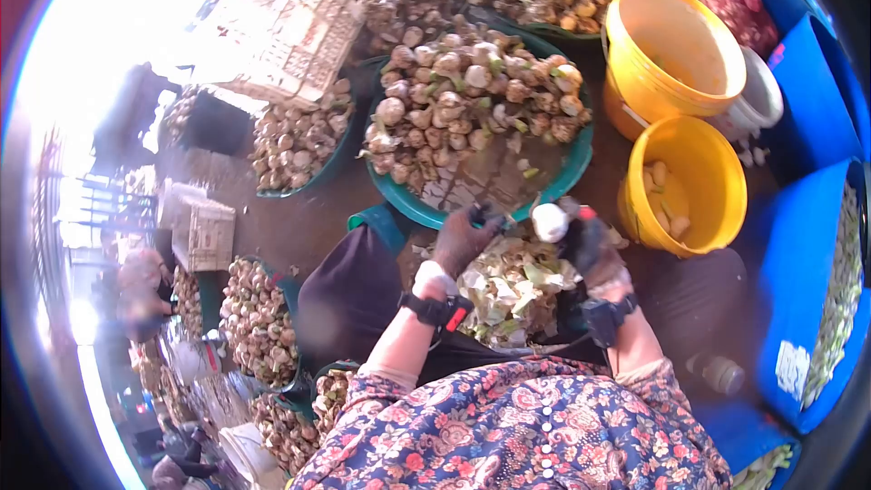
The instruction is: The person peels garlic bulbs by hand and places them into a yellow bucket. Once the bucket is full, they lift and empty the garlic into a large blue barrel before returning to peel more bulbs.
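My right hand, in a dark glove, is closed on a peeled white onion at its fingertips. A small red piece shows at the top of that hand. My left hand, also gloved, has its fingers curled near the front rim of a green tub; I cannot tell what is in them. Unpeeled onions, some with green shoots, are heaped in the tub over a little dirty water. Below my hands, between my legs, lies a pile of pale onion skins.
To the right stand a large yellow bucket and a smaller yellow bucket holding a few peeled onions. Blue bins line the right side. More onion tubs and a white crate are at left. Other people are in the blurred left background.
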`<state>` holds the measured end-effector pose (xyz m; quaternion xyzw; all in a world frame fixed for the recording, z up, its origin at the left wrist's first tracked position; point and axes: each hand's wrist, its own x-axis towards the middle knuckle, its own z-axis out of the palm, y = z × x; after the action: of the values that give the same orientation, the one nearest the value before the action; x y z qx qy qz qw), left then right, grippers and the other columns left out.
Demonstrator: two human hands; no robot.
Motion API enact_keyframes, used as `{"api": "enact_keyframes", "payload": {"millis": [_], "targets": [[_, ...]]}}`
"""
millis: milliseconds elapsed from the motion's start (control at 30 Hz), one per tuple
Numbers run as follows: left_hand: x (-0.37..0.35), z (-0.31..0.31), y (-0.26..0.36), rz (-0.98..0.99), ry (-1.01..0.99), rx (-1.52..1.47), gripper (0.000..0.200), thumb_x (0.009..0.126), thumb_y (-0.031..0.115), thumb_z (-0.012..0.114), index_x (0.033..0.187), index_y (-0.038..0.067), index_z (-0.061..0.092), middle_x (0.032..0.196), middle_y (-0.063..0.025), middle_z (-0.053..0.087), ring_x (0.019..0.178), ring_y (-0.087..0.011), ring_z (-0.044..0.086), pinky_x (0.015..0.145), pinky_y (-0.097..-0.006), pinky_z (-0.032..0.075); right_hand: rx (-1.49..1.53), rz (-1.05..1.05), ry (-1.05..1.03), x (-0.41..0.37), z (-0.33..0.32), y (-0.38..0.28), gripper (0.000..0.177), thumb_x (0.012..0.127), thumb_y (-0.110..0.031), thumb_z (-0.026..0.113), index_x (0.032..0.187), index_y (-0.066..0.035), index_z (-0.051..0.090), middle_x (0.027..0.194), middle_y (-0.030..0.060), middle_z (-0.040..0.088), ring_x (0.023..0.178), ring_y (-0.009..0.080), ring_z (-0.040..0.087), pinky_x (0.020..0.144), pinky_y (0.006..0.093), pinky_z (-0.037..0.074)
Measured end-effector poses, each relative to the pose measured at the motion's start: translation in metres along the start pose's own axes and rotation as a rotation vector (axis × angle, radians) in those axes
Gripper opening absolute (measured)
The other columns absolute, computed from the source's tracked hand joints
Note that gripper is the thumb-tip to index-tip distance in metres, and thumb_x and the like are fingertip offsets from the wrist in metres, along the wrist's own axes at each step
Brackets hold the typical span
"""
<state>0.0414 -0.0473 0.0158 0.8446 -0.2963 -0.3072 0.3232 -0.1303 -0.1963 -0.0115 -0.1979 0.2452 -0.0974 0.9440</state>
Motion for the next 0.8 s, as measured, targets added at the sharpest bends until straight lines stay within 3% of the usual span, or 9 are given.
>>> {"api": "enact_keyframes", "payload": {"millis": [33, 100, 200, 300, 433, 533, 667, 700, 800], "targets": [[0.022, -0.008, -0.027, 0.032, 0.112, -0.024, 0.055, 0.073, 0.037, 0.072, 0.11, -0.001, 0.057, 0.101, -0.0196, 0.064, 0.094, -0.0305, 0.062, 0.083, -0.0354, 0.046, 0.056, -0.035, 0.093, -0.015, 0.028, -0.021, 0.044, 0.089, -0.047, 0.043, 0.107, -0.009, 0.054, 0.087, 0.004, 0.059, 0.064, 0.016, 0.053, 0.053, 0.0287, 0.043], [0.06, -0.045, -0.051, -0.129, 0.389, 0.257, 0.057, 0.072, 0.04, 0.071, 0.11, 0.0, 0.056, 0.102, -0.0191, 0.062, 0.097, -0.0283, 0.059, 0.084, -0.0343, 0.045, 0.435, -0.165, -0.272, -0.022, 0.005, -0.036, 0.06, 0.088, -0.057, 0.038, 0.12, -0.007, 0.047, 0.086, 0.0052, 0.054, 0.063, 0.017, 0.049, 0.054, 0.0288, 0.041], [0.115, -0.098, -0.067, -0.414, 0.615, 0.65, 0.075, 0.069, 0.044, 0.071, 0.127, 0.007, 0.039, 0.118, -0.0203, 0.05, 0.11, -0.035, 0.052, 0.089, -0.0429, 0.045, 0.326, -0.162, -0.437, -0.018, 0.003, -0.06, 0.081, 0.085, -0.068, 0.029, 0.135, -0.004, 0.036, 0.084, 0.0065, 0.052, 0.068, 0.0171, 0.049, 0.06, 0.0306, 0.043], [0.158, -0.126, -0.108, -0.646, 0.725, 0.412, 0.09, 0.061, 0.047, 0.076, 0.13, 0.007, 0.034, 0.127, -0.0196, 0.046, 0.115, -0.0333, 0.048, 0.093, -0.0409, 0.044, 0.188, -0.041, 0.045, -0.001, -0.008, -0.033, 0.072, 0.088, -0.063, 0.036, 0.119, 0.001, 0.051, 0.081, 0.0068, 0.057, 0.066, 0.017, 0.053, 0.062, 0.0298, 0.046], [0.164, -0.107, -0.125, -0.724, 0.599, 0.317, 0.093, 0.058, 0.051, 0.076, 0.13, 0.007, 0.037, 0.126, -0.0168, 0.049, 0.116, -0.0322, 0.048, 0.095, -0.0428, 0.042, -0.136, 0.043, 0.132, 0.011, 0.013, -0.007, 0.065, 0.09, -0.058, 0.038, 0.111, 0.0, 0.056, 0.078, 0.0059, 0.058, 0.065, 0.0156, 0.055, 0.063, 0.0285, 0.047], [0.163, -0.091, -0.141, -0.604, 0.832, 0.386, 0.07, 0.06, 0.048, 0.074, 0.113, 0.007, 0.056, 0.112, -0.0164, 0.059, 0.104, -0.0341, 0.056, 0.088, -0.0434, 0.046, -0.237, 0.096, 0.132, 0.02, 0.003, 0.01, 0.059, 0.091, -0.054, 0.041, 0.111, -0.001, 0.057, 0.076, 0.0047, 0.057, 0.064, 0.0149, 0.057, 0.064, 0.0293, 0.05], [0.127, -0.089, -0.105, -0.269, 0.531, 0.106, 0.057, 0.059, 0.044, 0.077, 0.095, 0.002, 0.063, 0.087, -0.0137, 0.067, 0.078, -0.028, 0.065, 0.07, -0.0352, 0.051, -0.371, 0.133, 0.253, 0.023, 0.003, 0.019, 0.052, 0.089, -0.052, 0.048, 0.105, -0.004, 0.062, 0.071, 0.0019, 0.055, 0.059, 0.0116, 0.055, 0.057, 0.0244, 0.048], [0.118, -0.075, -0.102, -0.164, 0.313, -0.251, 0.053, 0.061, 0.037, 0.08, 0.095, 0.0, 0.062, 0.088, -0.0108, 0.067, 0.079, -0.0194, 0.064, 0.071, -0.0305, 0.05, -0.526, 0.001, 0.254, 0.024, 0.005, 0.023, 0.048, 0.089, -0.049, 0.05, 0.102, -0.004, 0.063, 0.07, 0.0023, 0.056, 0.061, 0.0139, 0.056, 0.059, 0.0268, 0.048], [0.065, -0.021, -0.051, 0.078, -0.039, -0.22, 0.044, 0.07, 0.019, 0.076, 0.103, -0.004, 0.058, 0.097, -0.0092, 0.062, 0.085, -0.0163, 0.059, 0.075, -0.0287, 0.048, -0.941, -0.391, 0.304, 0.025, 0.004, 0.035, 0.037, 0.087, -0.041, 0.055, 0.095, -0.007, 0.065, 0.07, 0.0055, 0.059, 0.067, 0.0216, 0.06, 0.063, 0.0333, 0.047]]}}
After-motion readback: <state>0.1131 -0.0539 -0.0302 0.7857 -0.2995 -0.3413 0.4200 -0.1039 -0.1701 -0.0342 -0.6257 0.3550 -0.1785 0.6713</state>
